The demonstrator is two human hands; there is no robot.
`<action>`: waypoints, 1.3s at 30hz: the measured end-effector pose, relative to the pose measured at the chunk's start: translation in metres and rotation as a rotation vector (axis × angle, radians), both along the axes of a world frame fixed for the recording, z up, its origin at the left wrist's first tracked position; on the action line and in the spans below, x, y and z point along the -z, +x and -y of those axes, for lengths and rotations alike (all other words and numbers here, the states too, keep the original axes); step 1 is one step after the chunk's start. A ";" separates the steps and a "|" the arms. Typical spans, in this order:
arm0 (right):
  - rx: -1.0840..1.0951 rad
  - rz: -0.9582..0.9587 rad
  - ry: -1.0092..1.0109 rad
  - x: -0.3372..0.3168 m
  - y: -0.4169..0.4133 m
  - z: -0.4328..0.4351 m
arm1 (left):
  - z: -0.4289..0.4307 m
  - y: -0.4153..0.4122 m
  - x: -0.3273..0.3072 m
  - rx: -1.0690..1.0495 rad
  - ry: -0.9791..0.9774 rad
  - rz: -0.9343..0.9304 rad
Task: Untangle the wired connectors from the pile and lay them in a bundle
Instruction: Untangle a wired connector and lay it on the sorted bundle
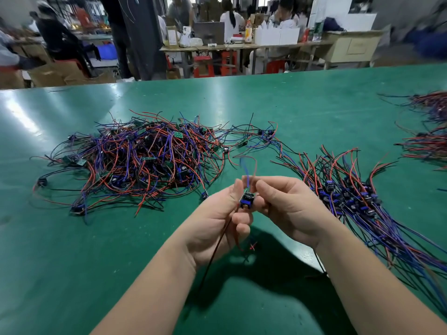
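Note:
A tangled pile of red, blue and black wired connectors lies on the green table, left of centre. To the right, a laid-out bundle has its blue connectors side by side and its wires trailing toward the near right edge. Between them, above the table, my left hand and my right hand both pinch one blue-and-black connector. Its blue wire sticks up past my fingers. Its dark and red wires hang down through my left hand.
More wire bundles lie at the table's far right edge. Beyond the far edge stand work tables, boxes, red stools and several people. Bare green surface lies in front of me, shadowed by my arms.

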State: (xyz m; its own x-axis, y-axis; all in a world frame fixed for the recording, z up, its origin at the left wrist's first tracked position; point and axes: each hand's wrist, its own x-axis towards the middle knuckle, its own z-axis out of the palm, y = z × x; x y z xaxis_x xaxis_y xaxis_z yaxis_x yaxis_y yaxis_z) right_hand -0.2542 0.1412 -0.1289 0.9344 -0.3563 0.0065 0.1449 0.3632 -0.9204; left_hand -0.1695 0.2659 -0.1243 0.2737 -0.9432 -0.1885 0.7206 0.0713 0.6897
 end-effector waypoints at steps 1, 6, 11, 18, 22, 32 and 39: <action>-0.022 -0.002 -0.013 0.001 -0.001 0.001 | 0.000 -0.001 0.001 0.027 0.001 -0.004; -0.130 -0.010 0.008 -0.002 -0.005 0.003 | 0.002 -0.007 0.000 0.125 0.022 -0.074; -0.149 0.013 0.052 -0.007 -0.009 0.003 | 0.001 -0.011 -0.001 0.202 0.066 -0.133; 0.118 -0.032 0.254 -0.015 -0.006 0.005 | 0.000 -0.017 0.001 0.250 0.261 0.145; 0.132 -0.174 0.177 -0.015 -0.007 0.012 | -0.001 -0.013 0.003 0.254 0.316 0.252; 0.140 -0.370 -0.138 -0.003 -0.003 0.011 | 0.004 -0.008 0.010 -0.053 0.299 0.436; 0.553 -0.175 0.067 -0.010 -0.012 0.041 | -0.006 -0.009 0.010 0.290 0.298 0.527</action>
State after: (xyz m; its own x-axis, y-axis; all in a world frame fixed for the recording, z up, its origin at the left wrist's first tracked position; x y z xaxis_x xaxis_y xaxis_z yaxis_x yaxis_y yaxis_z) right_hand -0.2667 0.1005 -0.1187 0.5943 -0.7859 -0.1707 0.1774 0.3351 -0.9253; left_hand -0.1784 0.2714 -0.1346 0.1439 -0.9209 -0.3624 0.2436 -0.3219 0.9149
